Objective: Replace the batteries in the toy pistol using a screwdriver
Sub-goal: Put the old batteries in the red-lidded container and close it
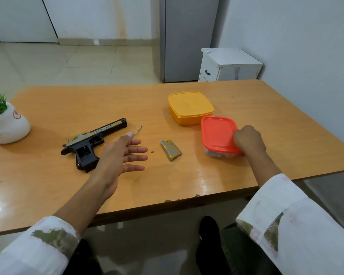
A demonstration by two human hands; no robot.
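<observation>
Far left on the wooden table sits a white pot of green grass. Next, the black-and-gold toy pistol lies on its side, handle bay uncovered. My left hand hovers just right of it, grip wide open and holding nothing. A thin metal screwdriver shaft shows past my thumb. Then the small gold battery cover, and farther back a yellow lidded plastic box. My right hand has its grip curled on the near edge of the clear plastic box with a red lid.

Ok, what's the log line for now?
left hand open over table | right hand grips red-lidded box | toy pistol lying flat | battery cover off, on table | screwdriver beside pistol
</observation>
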